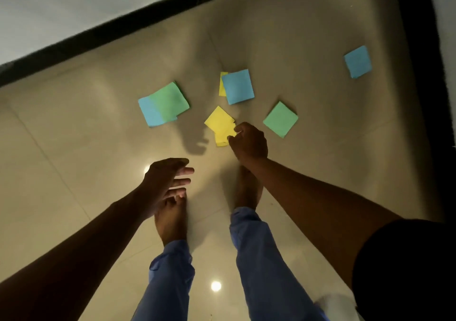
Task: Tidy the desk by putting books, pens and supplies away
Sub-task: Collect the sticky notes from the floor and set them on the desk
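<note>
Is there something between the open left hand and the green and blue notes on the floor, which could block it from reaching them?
Nothing visible blocks it. Between the left hand and the green and blue notes lies only bare floor. The right hand is off to the side, at the yellow notes.

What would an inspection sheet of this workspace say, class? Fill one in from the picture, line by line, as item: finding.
Surface: glossy beige tiled floor with lamp glare, bordered by a black skirting strip.
Job's things: square paper sticky notes scattered on the floor: yellow notes at the right hand, a blue note overlapping a yellow one, a green note overlapping a blue one, a single green note, a far blue note.
Clutter: nothing seen.
Hands: right hand pinching the yellow notes' edge; left hand open, empty, above the floor.
Cables: nothing seen.
Surroundings: bare feet and blue trouser legs; pale wall.
</note>
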Motion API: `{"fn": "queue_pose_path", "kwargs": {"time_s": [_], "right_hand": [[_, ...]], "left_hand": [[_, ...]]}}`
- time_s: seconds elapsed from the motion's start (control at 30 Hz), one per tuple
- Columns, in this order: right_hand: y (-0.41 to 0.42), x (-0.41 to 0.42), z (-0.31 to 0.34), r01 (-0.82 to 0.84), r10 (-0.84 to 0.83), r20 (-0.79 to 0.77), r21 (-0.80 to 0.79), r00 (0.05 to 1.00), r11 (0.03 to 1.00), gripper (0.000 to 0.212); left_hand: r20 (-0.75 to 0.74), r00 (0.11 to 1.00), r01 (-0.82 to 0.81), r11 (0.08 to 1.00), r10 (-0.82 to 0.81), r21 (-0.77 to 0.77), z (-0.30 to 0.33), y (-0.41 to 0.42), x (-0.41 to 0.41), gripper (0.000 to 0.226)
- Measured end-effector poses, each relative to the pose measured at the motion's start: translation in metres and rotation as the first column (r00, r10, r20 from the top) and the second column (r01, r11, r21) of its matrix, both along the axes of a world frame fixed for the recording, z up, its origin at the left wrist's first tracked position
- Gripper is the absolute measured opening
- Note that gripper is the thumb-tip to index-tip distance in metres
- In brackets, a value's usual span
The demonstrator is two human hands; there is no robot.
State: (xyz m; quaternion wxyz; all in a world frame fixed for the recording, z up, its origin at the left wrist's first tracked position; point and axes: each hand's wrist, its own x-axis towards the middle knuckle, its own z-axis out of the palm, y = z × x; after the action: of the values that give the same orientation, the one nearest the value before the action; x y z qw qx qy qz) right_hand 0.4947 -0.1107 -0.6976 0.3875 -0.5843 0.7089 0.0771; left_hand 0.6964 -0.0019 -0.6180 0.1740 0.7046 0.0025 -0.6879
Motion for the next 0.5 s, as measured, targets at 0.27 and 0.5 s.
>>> {"fn": "queue_pose_path", "kwargs": {"time_s": [0.27,0.5], "right_hand": [[-0.024,-0.014,-0.1,-0.05,0.052,-0.13,0.019,0.99,0.999,0.043],[-0.028,0.002,-0.122,0.062,-0.064,-0.118,-0.018,0.991,0.998,0.062]], "left_hand": [[-0.032,0.997,-0.066,0.997,0.067,0.029,-0.074,0.006,-0.018,0.032],[-0.069,0.986,-0.151,0.987,0.154,0.047,-0.094,0.029,-0.025,0.034]]}}
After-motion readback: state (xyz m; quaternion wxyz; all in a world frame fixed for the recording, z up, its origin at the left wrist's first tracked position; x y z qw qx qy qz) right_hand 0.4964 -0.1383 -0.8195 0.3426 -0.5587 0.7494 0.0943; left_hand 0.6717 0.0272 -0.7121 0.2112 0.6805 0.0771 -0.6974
